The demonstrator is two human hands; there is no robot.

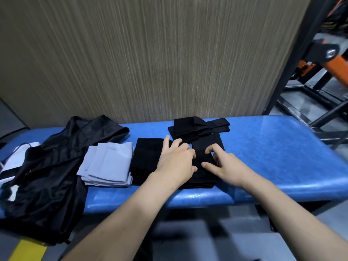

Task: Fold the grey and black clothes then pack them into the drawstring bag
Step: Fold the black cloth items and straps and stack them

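On the blue padded bench (273, 153) lies a folded black garment (146, 159) at the centre. My left hand (177, 159) rests on it with fingers curled at a fold. My right hand (224, 164) pinches the black cloth just to the right, thumb and fingers bent. Behind them sits another folded black piece (199, 127). A folded grey stack (107, 164) lies to the left. The black drawstring bag (56, 166) sprawls over the bench's left end.
A wood-grain panel (150, 53) stands right behind the bench. A white item with a cord (17, 157) peeks from under the bag at far left. Black and orange gym frames (320, 76) stand at the right. Grey floor lies below the bench's front edge.
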